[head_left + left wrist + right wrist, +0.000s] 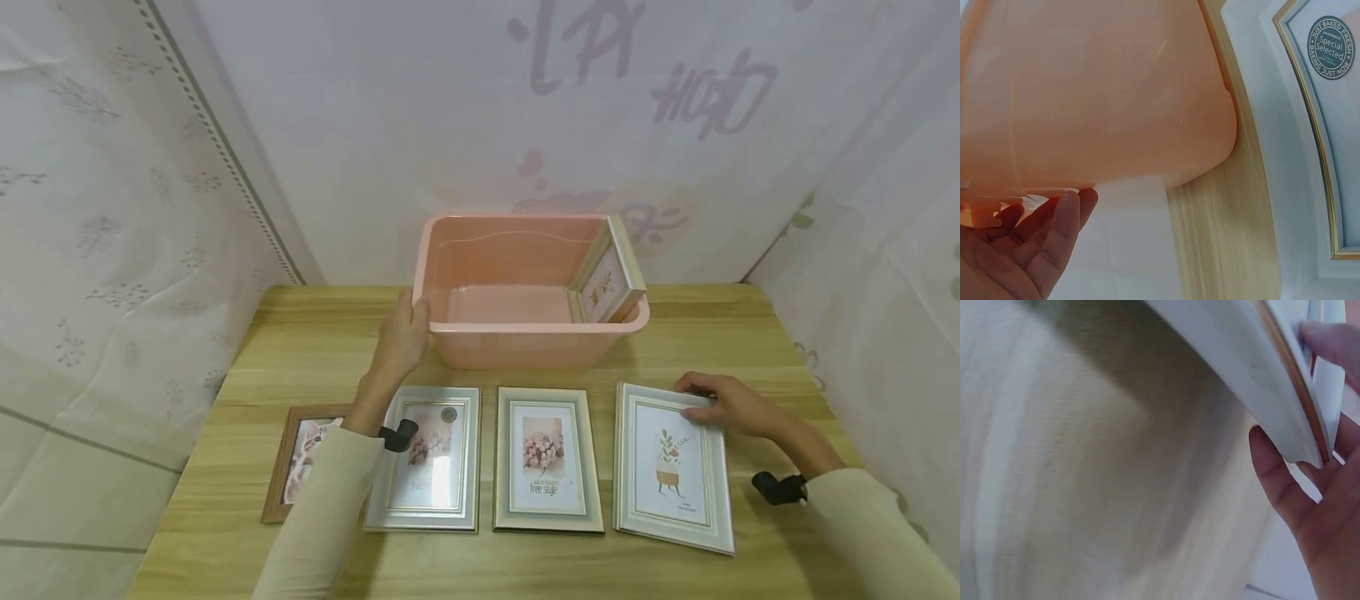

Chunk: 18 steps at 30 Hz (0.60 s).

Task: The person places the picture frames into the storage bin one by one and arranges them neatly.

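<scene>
My left hand holds the left side of a pink plastic tub, fingers at its rim; the left wrist view shows the fingertips under the tub's lip. At the right, my right hand pinches the top right corner of a white picture frame with a potted-plant print. That corner is raised off the table in the right wrist view, the thumb on the front and fingers behind. Inside the tub, a cream picture frame leans against the right end.
Left of the held frame lie a cream frame with a flower print, a silver frame with a round sticker, and a brown wooden frame, partly behind my left arm. All rest on the wooden table. Patterned cloth hangs behind.
</scene>
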Available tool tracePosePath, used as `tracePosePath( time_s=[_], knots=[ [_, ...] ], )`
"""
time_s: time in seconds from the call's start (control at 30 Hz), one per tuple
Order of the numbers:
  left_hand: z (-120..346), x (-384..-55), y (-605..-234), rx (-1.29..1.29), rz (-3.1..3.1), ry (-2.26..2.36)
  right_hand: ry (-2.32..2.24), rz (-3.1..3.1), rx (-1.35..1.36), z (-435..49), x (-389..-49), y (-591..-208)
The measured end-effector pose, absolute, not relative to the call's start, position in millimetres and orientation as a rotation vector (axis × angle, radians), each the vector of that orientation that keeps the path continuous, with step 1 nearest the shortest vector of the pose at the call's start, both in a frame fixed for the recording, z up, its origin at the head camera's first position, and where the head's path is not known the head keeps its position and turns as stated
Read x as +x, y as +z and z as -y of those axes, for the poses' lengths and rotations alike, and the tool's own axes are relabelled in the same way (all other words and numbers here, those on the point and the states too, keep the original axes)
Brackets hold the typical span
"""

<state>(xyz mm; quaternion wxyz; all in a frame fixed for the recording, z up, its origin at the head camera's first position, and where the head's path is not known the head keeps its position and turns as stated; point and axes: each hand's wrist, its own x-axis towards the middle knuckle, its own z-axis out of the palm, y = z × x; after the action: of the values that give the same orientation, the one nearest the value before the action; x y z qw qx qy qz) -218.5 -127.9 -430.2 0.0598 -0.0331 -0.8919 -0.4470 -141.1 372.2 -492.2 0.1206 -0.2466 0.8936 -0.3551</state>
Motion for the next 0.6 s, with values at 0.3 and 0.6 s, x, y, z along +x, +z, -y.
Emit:
tracePosePath(
  time_s=[0.3, 0.6],
  knots=[
    [127, -217, -430, -0.102, 2.704, -1.376, -1.158, -2.445, -0.562, -377, -145, -469],
    [129, -217, -430, -0.115, 2.719, -1.394, -1.255, -2.150, -0.632, -378, -147, -446]
  ],
)
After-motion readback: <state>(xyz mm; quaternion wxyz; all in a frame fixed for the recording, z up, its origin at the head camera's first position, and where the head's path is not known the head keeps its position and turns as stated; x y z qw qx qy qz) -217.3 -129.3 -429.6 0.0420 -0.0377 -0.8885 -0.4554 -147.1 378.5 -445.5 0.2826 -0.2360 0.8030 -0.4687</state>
